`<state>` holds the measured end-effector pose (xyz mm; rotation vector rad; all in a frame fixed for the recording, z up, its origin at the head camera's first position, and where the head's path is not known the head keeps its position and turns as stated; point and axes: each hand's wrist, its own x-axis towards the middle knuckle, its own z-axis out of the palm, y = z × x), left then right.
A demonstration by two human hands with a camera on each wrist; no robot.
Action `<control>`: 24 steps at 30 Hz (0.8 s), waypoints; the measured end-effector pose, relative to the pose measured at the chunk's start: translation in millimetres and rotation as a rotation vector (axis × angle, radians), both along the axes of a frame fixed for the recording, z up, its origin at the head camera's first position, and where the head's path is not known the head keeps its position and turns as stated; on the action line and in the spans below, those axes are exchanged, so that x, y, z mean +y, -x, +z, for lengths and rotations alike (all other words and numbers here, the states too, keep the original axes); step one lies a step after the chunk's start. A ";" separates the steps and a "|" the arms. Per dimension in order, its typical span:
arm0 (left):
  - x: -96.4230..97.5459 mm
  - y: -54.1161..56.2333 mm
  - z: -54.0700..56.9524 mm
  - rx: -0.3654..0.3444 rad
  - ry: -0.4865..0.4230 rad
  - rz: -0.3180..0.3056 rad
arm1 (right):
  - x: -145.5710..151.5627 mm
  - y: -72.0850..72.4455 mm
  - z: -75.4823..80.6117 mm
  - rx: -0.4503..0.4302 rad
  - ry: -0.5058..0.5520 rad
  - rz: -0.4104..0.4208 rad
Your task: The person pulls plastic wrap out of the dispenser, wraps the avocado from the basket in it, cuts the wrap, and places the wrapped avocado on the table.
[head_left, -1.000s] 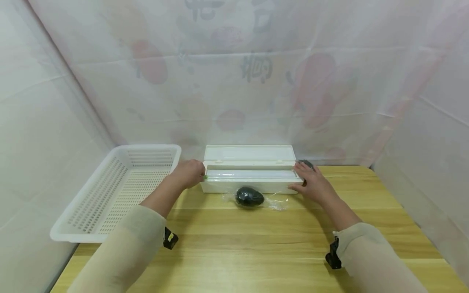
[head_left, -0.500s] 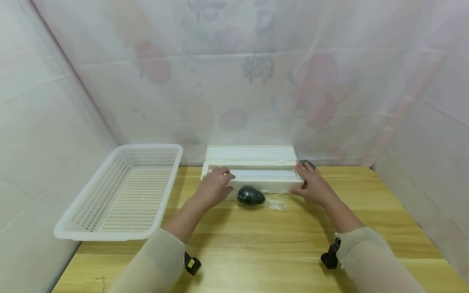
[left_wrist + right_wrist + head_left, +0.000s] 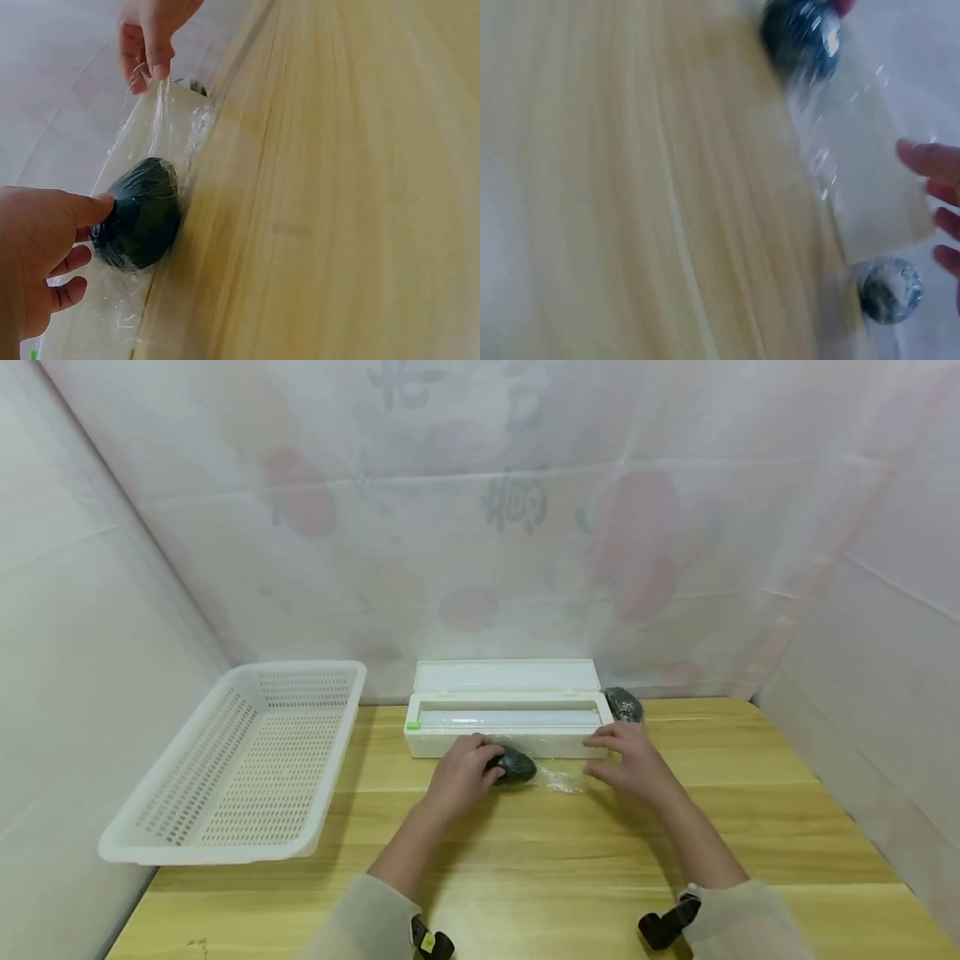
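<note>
A dark green, nearly black avocado (image 3: 517, 766) in clear cling film lies in front of a white cling film dispenser (image 3: 442, 745), whose lid (image 3: 506, 675) stands raised. My left hand (image 3: 462, 772) holds the avocado's left end, thumb on its near side in the left wrist view. A loose tail of film (image 3: 561, 781) trails from its right end. My right hand (image 3: 628, 762) is beside that tail, thumb and fingers spread apart in the head view. In the left wrist view, film strands rise toward its fingertips (image 3: 159, 69).
A second dark, film-wrapped avocado (image 3: 624, 704) sits at the dispenser's right end. A white perforated plastic basket (image 3: 330, 777) stands on the left of the wooden table (image 3: 570, 877). A pale printed curtain (image 3: 465, 543) hangs close behind the dispenser.
My left hand has moved from the dispenser's left end, across its front, down to the avocado. My right hand has come off the dispenser's right end toward the film tail.
</note>
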<state>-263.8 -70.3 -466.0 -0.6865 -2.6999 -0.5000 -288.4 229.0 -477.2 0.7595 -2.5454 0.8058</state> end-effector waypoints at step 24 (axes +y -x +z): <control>2.7 -18.6 -1.0 -0.073 -0.069 0.028 | 9.8 -36.2 8.5 -0.675 0.225 -0.006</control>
